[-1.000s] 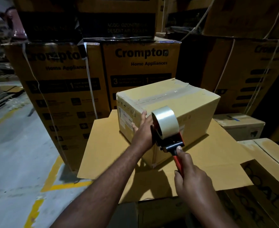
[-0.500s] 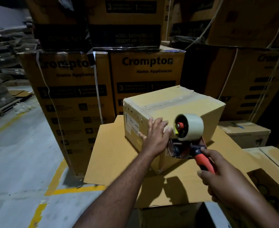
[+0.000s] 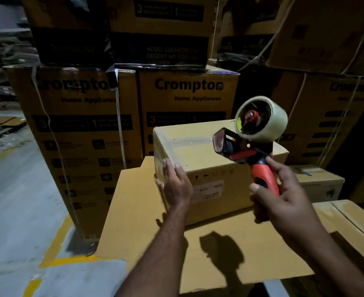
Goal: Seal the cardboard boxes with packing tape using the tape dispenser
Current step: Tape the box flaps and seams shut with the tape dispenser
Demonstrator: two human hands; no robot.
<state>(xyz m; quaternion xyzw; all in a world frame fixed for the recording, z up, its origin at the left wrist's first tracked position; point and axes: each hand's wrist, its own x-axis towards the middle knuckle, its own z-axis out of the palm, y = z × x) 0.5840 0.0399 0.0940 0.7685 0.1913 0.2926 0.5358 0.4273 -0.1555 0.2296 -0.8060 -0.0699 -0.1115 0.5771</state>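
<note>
Stacked cartons loom behind as the left hand (image 3: 175, 185) lies flat against the box (image 3: 209, 163) (stiff, probably light) and the right hand (image 3: 284, 200) grips the tape dispenser (image 3: 254, 133) by its handle.

I'm seeing 2 Crompton cartons (image 3: 187, 103) sitting side by side | white strap (image 3: 121, 133) hanging down the left carton | yellow lines (image 3: 56, 234) crossing grey floor (image 3: 15, 189)
</note>
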